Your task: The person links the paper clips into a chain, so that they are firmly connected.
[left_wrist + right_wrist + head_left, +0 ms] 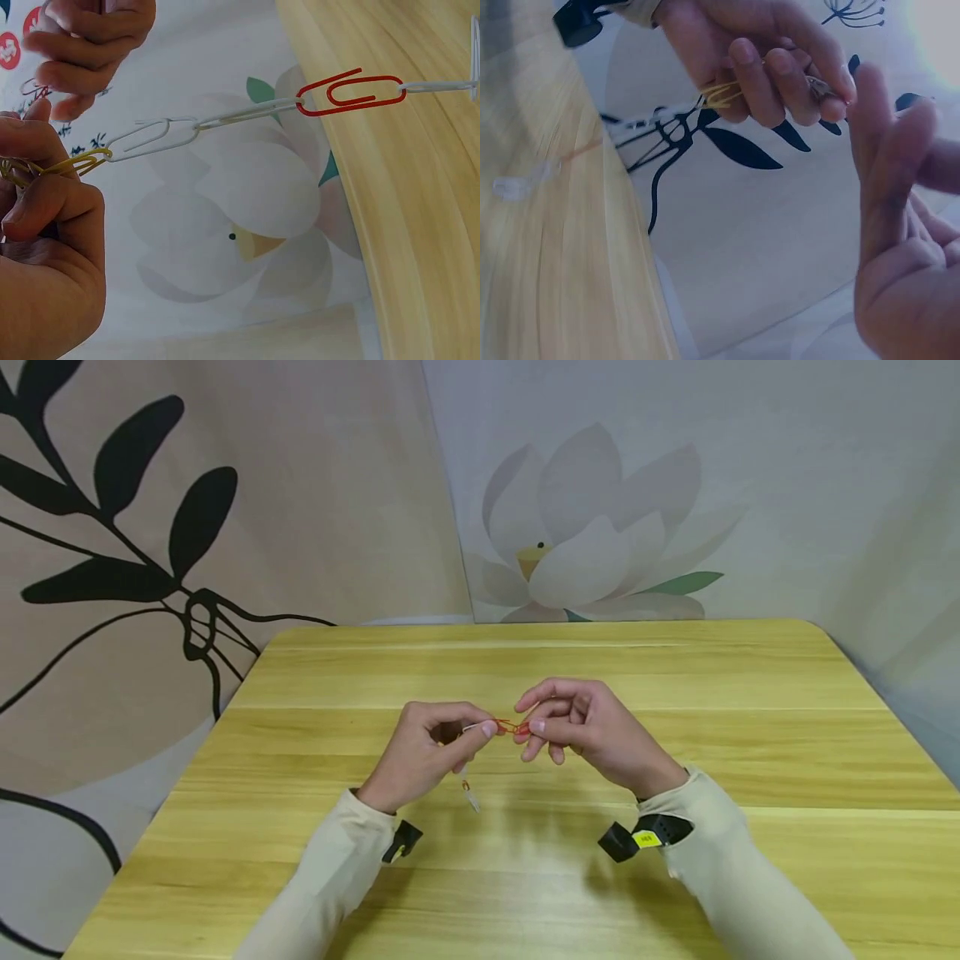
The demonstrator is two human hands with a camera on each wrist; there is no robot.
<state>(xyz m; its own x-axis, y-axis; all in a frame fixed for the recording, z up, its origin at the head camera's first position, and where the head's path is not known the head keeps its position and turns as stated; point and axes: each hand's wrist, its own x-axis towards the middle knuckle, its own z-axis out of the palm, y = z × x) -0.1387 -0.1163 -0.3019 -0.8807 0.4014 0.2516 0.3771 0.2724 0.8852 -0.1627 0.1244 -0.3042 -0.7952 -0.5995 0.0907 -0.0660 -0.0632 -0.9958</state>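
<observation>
My left hand pinches a red paper clip between thumb and forefinger in the head view. Facing it, my right hand pinches another bit of red wire, which looks like a paper clip, between thumb and fingertip. The two red pieces meet in the small gap between the hands; whether they are linked I cannot tell. A chain of linked paper clips hangs from the left hand: a yellow clip at the fingers, then white clips, a red clip and more white. The curled left fingers partly hide its upper end.
Both hands are above a wooden table. Behind it hangs a backdrop printed with dark leaves and a pale flower. Each wrist wears a small black camera, such as the right camera, below the hand.
</observation>
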